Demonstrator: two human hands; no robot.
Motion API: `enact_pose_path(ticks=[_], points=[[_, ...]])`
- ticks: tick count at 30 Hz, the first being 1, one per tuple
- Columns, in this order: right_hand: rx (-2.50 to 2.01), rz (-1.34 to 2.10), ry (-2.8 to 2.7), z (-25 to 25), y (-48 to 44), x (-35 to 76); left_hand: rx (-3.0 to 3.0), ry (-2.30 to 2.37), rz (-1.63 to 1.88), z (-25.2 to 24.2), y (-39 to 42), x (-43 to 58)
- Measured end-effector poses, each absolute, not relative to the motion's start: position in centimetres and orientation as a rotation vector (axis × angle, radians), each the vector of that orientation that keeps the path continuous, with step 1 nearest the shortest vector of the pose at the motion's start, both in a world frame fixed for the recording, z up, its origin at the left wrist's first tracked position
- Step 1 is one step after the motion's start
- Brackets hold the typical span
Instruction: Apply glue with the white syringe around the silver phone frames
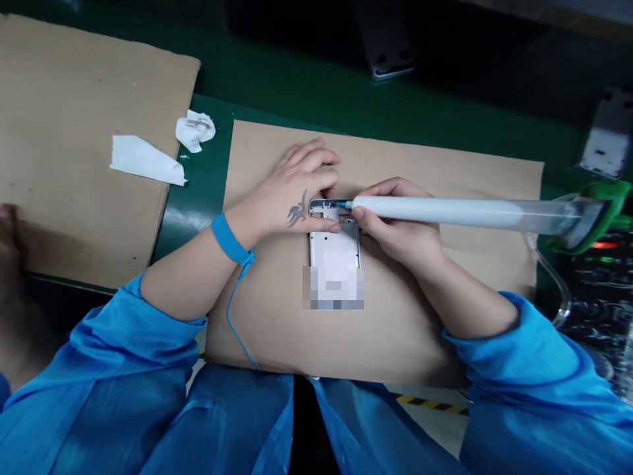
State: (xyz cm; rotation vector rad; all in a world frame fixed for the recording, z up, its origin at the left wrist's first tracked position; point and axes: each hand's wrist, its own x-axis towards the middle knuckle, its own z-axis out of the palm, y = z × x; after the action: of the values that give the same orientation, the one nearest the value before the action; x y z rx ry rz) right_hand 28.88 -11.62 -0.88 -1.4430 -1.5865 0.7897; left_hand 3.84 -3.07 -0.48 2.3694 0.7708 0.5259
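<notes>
Silver phone frame [336, 257] | on cardboard [277, 330] | far end between the hands [297, 194]

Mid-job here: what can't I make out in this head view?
All in the head view:
Phone frame: near end masked by pixelation.
Syringe: tip too small to tell whether it touches the frame.
Right hand: fingers partly hidden by the syringe.
Another person's hand: cut off by the left edge.

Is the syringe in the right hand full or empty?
The syringe looks partly full: white filling shows along most of it, but its end near the green cap looks clear.
</notes>
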Motion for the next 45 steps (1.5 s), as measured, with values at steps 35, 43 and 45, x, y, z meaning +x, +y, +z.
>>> enact_pose_path(ticks=[35,43,45], points=[[-1.458,0.823,-1.564,-0.44,-11.68,28.5,2.35,0.792,0.492,-0.21,-3.01,3.78],[-1.454,0.812,-1.549,-0.52,-11.69,28.63,2.359,0.786,0.485,0.06,-3.21,3.73],[-1.459,0.826,-1.542,-0.68,-11.65,28.76,2.356,0.784,0.483,0.06,-3.2,3.75]])
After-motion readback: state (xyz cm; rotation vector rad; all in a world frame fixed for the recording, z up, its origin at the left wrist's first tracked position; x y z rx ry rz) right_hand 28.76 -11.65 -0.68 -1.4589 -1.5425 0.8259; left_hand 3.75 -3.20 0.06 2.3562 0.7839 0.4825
